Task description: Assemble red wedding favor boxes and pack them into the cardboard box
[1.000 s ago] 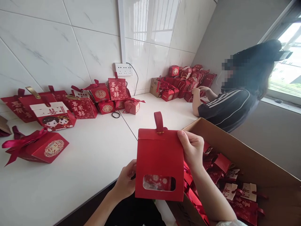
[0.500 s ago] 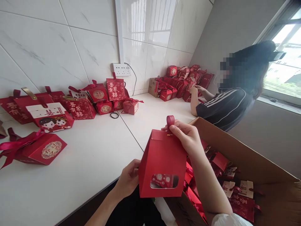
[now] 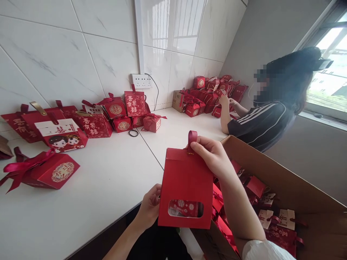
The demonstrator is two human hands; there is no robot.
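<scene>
Just off the near edge of the tabletop point(image 3: 108, 173), with the open carton point(image 3: 292, 191) beside you to the right, you hold 1 upright red gift box point(image 3: 187, 177). Judging by its flat panels and crisp folds, it is likely thin card: light, fairly stiff along the edges, easily dented across the broad face, perhaps slightly slick. Your right grip point(image 3: 213, 157) is closed on its top; your left grip point(image 3: 150, 206) sits at its left side, fingertips hidden, so whether it clasps cannot be told. Best holds are probably the folded top and the 2 lower side edges. Avoid pressing the window point(image 3: 173, 211), likely the weakest spot; a packet point(image 3: 183, 206) shows inside, possibly loose. Under your right thumb, the ribbon loop point(image 3: 192, 136) looks soft and bendable.
</scene>
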